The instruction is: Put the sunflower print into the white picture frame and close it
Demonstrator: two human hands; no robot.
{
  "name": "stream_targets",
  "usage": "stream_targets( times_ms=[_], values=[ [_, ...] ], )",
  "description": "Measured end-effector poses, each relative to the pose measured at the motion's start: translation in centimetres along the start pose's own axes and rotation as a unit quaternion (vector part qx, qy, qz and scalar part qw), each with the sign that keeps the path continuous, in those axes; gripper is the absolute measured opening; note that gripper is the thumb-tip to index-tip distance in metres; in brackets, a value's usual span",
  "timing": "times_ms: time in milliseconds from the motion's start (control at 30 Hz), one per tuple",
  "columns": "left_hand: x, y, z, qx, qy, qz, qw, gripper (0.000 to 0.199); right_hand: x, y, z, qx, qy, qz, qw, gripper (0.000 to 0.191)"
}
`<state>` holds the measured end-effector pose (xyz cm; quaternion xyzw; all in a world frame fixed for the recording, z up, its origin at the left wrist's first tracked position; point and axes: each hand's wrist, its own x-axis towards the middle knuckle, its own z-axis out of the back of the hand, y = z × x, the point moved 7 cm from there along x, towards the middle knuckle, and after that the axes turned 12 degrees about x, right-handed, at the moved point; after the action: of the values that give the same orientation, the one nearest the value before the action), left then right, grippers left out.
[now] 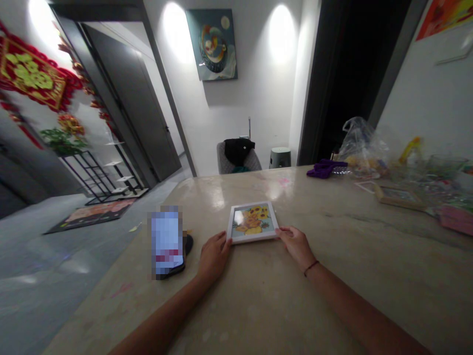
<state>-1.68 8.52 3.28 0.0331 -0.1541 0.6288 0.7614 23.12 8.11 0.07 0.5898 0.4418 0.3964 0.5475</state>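
Note:
A white picture frame [253,222] with a sunflower picture in it is between my hands, at the middle of the marble-look table [258,301]. My left hand [214,254] grips its left edge near the lower corner. On the opposite side, my right hand [296,244] pinches the frame's right edge near the lower corner; a thin dark bracelet circles that wrist. The frame's near edge looks low over the tabletop, and I cannot tell whether it touches. To the left of my left hand, a phone [167,241] with a blurred screen leans on a dark stand.
At the right lie a purple cloth [325,168], a clear plastic bag [362,148], a wooden picture frame [399,197] and a pink item [456,219]. Beyond the far edge stand a chair [254,161] with dark clothing and a grey stool [280,158]. The table's left edge borders the floor.

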Motion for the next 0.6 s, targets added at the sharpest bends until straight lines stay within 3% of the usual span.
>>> stream_targets(
  times_ms=[100, 233, 400, 600],
  values=[
    [0.0, 0.0, 0.2, -0.030, -0.005, 0.011, 0.999, 0.040, -0.3, -1.0, -0.5, 0.088, 0.040, -0.113, 0.989, 0.025],
    [0.0, 0.2, 0.4, -0.124, 0.002, 0.049, 0.991, 0.040, -0.7, -1.0, -1.0, 0.192, 0.080, -0.167, 0.964, 0.019],
    [-0.2, 0.6, 0.2, -0.232, 0.003, 0.092, 0.968, 0.051, -1.0, -0.5, -1.5, 0.193, 0.114, -0.162, 0.961, 0.022],
    [-0.1, 0.2, 0.9, -0.148, -0.093, 0.011, 0.984, 0.049, -1.7, -0.3, -2.5, 0.170, 0.164, -0.123, 0.964, 0.031]
  ],
)
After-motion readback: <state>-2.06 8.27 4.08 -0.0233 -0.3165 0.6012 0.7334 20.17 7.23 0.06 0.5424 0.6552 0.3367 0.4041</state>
